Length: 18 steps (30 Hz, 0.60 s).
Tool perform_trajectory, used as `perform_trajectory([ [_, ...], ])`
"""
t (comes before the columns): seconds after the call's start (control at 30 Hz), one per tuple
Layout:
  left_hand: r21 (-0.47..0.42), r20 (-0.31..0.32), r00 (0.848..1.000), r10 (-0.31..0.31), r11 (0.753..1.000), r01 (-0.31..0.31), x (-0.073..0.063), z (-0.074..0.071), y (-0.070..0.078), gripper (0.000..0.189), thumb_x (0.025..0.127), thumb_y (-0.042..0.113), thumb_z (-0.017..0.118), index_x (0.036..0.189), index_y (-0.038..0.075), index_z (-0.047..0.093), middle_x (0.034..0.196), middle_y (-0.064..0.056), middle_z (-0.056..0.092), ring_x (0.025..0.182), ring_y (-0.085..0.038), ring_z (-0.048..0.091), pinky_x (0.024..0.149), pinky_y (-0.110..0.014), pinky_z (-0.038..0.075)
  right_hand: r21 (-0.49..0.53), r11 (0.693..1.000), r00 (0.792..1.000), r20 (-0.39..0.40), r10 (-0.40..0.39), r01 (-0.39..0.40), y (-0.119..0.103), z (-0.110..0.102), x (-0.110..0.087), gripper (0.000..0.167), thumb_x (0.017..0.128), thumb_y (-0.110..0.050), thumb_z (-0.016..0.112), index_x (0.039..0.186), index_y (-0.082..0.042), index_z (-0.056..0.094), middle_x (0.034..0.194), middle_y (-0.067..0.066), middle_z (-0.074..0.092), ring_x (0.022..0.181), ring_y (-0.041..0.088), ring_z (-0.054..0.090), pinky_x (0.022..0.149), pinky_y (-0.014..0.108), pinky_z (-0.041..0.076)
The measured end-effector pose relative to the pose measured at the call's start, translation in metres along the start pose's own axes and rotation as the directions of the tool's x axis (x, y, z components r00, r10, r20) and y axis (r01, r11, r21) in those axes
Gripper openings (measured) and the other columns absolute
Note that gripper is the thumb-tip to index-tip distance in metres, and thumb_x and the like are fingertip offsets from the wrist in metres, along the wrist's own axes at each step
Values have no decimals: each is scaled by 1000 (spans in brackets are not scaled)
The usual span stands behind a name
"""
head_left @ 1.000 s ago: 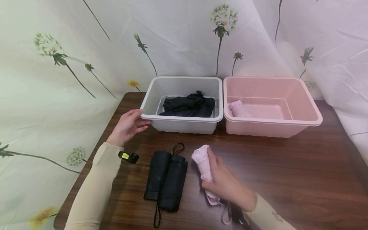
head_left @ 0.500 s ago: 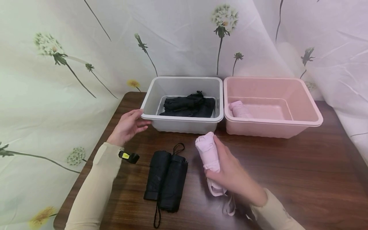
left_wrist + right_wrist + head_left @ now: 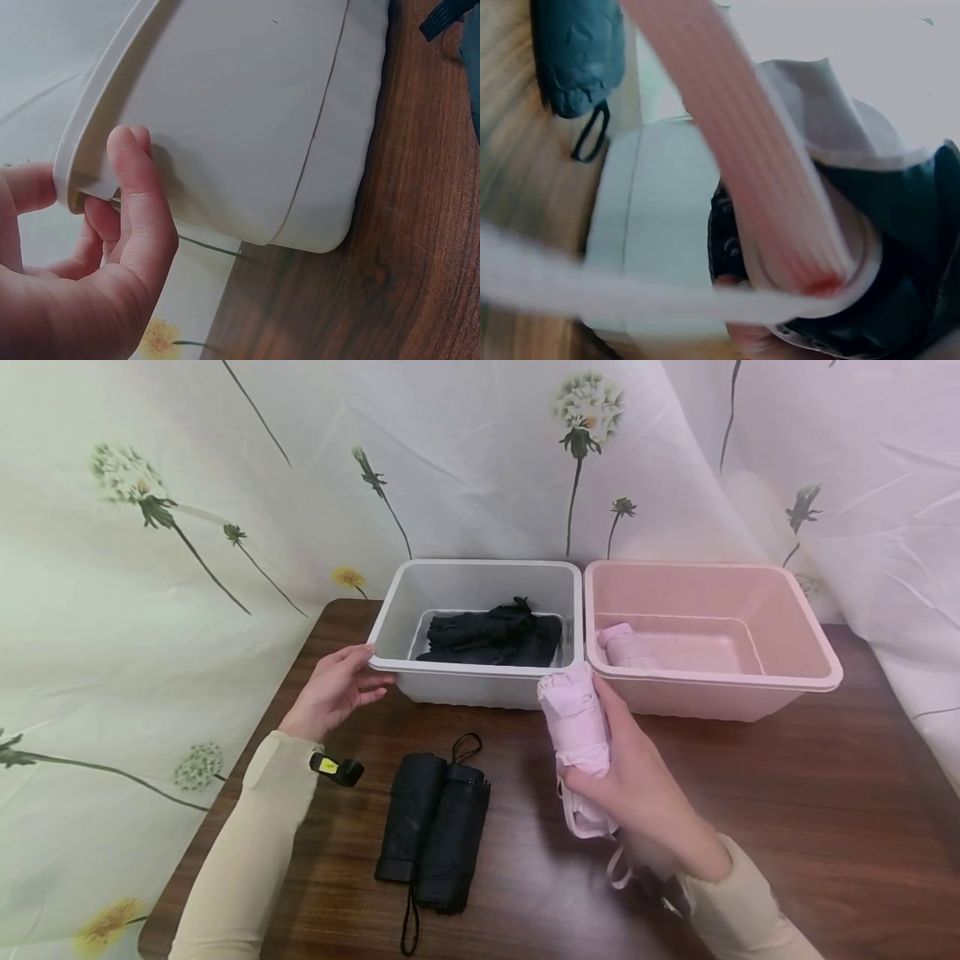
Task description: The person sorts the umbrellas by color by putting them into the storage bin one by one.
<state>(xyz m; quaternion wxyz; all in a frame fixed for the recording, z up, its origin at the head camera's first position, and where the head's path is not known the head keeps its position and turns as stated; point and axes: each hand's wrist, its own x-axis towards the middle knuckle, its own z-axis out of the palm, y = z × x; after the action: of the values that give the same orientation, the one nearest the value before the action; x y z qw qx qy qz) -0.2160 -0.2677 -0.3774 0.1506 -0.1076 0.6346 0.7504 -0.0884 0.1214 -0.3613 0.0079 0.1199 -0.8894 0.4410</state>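
Note:
My right hand [image 3: 648, 789] grips a folded pink umbrella [image 3: 573, 722] above the table, its top end overlapping the front corner of the grey bin [image 3: 480, 687] in the head view. From the umbrella's lower end dangles a wrist strap [image 3: 742, 142], large and blurred in the right wrist view. With thumb and fingers, my left hand [image 3: 330, 693] pinches the grey bin's rim at its front left corner; the left wrist view shows the fingers [image 3: 142, 202] under that lip. Two folded black umbrellas [image 3: 408, 818] [image 3: 452, 843] lie side by side on the table between my arms.
Black folded umbrellas [image 3: 483, 631] lie inside the grey bin. Right beside it stands a pink bin [image 3: 705, 697] holding one pink umbrella [image 3: 627, 646]. Both bins stand at the back of the brown wooden table [image 3: 825, 810], against a flower-print cloth [image 3: 480, 460].
My right hand has raised the pink umbrella off the table and carried it forward and to the right, toward the bins. My left hand stays on the grey bin's rim.

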Motion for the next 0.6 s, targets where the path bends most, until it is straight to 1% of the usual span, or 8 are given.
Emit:
perform_trajectory([
  [0.07, 4, 3, 1000, 2, 1000, -2, 0, 0, 0, 55, 99, 30, 55, 144, 6, 33, 118, -2, 56, 83, -13, 71, 74, -28, 58, 14, 1000, 1000, -17, -9, 9, -1, -4, 1, 107, 73, -14, 80, 155, -25, 12, 127, 10, 55, 100, 25, 58, 82, 40, 52],
  [0.1, 5, 5, 1000, 4, 1000, -4, 0, 0, 0, 55, 99, 30, 55, 144, 6, 33, 118, -2, 56, 83, -13, 71, 74, -29, 58, 28, 1000, 1000, -23, -9, 10, -2, -6, 2, 107, 73, -13, 80, 155, -26, 11, 127, 11, 54, 98, 25, 59, 79, 39, 53],
  [0.2, 11, 8, 1000, 8, 1000, -8, 0, 0, 0, 55, 99, 30, 55, 144, 6, 34, 116, -1, 57, 83, -13, 71, 74, -29, 58, 52, 999, 999, -39, 7, -5, -3, -12, 3, 109, 74, -13, 80, 155, -28, 9, 131, 11, 51, 96, 25, 60, 76, 37, 53],
  [0.3, 8, 11, 1000, 9, 1000, -9, 0, 0, 0, 54, 99, 29, 55, 144, 6, 34, 115, -1, 58, 83, -13, 71, 74, -29, 58, 46, 999, 998, -63, 29, -26, -3, -18, 4, 109, 75, -14, 80, 155, -25, 7, 135, 13, 48, 98, 27, 61, 78, 40, 54],
  [0.4, 8, 12, 1000, 6, 1000, -6, 0, 0, 0, 55, 99, 30, 55, 144, 6, 33, 115, -1, 58, 83, -13, 71, 75, -29, 58, 50, 998, 995, -88, 36, -32, -4, -24, 6, 107, 75, -15, 80, 155, -19, 9, 133, 15, 49, 101, 28, 61, 82, 42, 53],
  [0.5, 15, 10, 1000, 5, 1000, -5, 0, 0, 0, 57, 99, 31, 55, 145, 6, 32, 116, -1, 57, 83, -13, 71, 75, -29, 58, 91, 995, 994, -101, 50, -41, -4, -29, 7, 103, 76, -15, 80, 154, -19, 12, 134, 14, 51, 101, 28, 61, 81, 40, 54],
  [0.6, 15, 9, 1000, 5, 1000, -5, 0, 0, 0, 59, 99, 31, 55, 146, 5, 32, 115, -1, 58, 83, -13, 71, 74, -29, 58, 126, 990, 991, -110, 72, -58, -5, -35, 9, 99, 77, -17, 80, 153, -19, 16, 135, 12, 51, 103, 26, 60, 81, 36, 53],
])
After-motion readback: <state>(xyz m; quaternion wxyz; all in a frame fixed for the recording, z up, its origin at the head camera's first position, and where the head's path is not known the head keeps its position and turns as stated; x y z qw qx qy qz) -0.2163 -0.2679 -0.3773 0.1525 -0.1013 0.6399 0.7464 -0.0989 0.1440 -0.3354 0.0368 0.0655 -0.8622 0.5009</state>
